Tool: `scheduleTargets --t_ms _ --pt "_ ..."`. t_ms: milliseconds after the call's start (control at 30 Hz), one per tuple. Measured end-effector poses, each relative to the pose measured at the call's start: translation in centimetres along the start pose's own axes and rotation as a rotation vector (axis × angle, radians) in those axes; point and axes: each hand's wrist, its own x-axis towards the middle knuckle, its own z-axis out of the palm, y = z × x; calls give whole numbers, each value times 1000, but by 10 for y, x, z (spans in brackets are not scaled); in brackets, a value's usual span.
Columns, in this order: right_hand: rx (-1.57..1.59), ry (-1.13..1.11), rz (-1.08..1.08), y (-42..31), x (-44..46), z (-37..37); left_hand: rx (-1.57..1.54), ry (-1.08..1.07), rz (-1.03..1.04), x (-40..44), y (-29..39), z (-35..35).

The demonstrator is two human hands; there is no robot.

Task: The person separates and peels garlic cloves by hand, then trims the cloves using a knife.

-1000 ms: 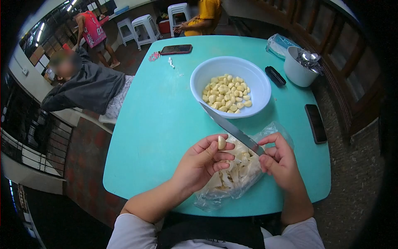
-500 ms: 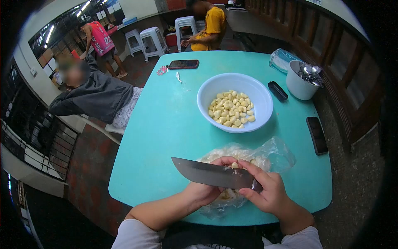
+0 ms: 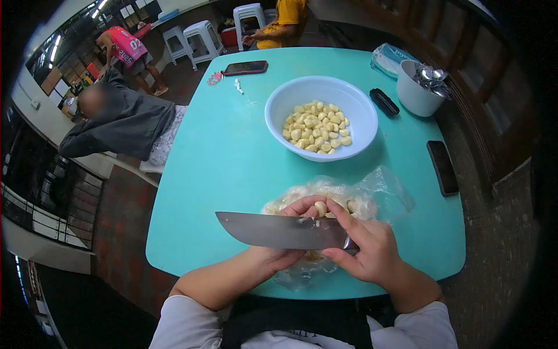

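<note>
A pale garlic clove (image 3: 320,209) is pinched at the fingertips of my left hand (image 3: 278,257), which is closed and partly hidden behind the blade. My right hand (image 3: 372,247) is wrapped round the handle of a broad knife (image 3: 279,231), its index finger and thumb reaching toward the clove. The blade points left, lying across my left palm just below the clove, with bits of skin stuck near its upper edge. Under both hands lies a clear plastic bag (image 3: 386,195) with whitish garlic in it. Beyond it, a light blue basin (image 3: 363,131) holds many peeled cloves (image 3: 311,129).
On the turquoise table (image 3: 197,174) lie a phone (image 3: 245,68), another phone (image 3: 443,167), a black case-like object (image 3: 384,102) and a tissue pack (image 3: 390,60). A white tub (image 3: 415,96) holds spoons. One person sits at the left; two others are farther back.
The head view has tipped downward, so the table sits higher in the picture. The knife has dropped slightly relative to the clove and leaves more of it showing.
</note>
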Motion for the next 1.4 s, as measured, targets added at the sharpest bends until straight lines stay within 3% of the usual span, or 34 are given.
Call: scheduleTargets --t_ms 567,767,867,933,1033,1167,1400 --pt "32 -41 9 5 2 -3 102 142 7 1 -2 -2" --pt "31 -52 7 7 4 -6 -10 21 9 1 1 2" --pt "357 -94 150 8 3 -10 143 102 45 4 0 5" --pt "557 17 101 14 3 4 70 57 5 2 3 4" --pt "782 -36 249 11 0 -3 23 19 -46 4 6 0" --pt "940 -140 440 16 -5 -13 51 -25 -29 4 7 -1" --pt "953 -108 424 18 -3 -12 46 -109 -28 4 11 0"
